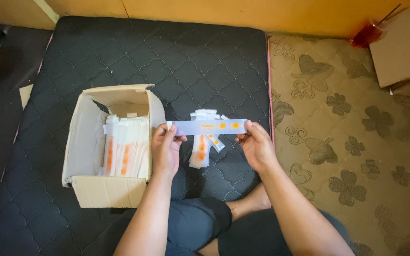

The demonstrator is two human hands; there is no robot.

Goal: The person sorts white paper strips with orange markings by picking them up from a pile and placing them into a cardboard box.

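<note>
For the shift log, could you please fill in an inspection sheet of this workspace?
Surface: dark quilted mat on the floor, beside a tan flowered mattress.
Job's things: flat white packet with orange marks held level between both hands; small pile of like packets beneath it; open cardboard box with more packets standing in it.
Clutter: loose cardboard pieces, red object top right.
Grippers: left hand and right hand pinch the packet's ends with their fingers.
Cables: nothing seen.
Surroundings: orange wall; person's crossed legs below.
</note>
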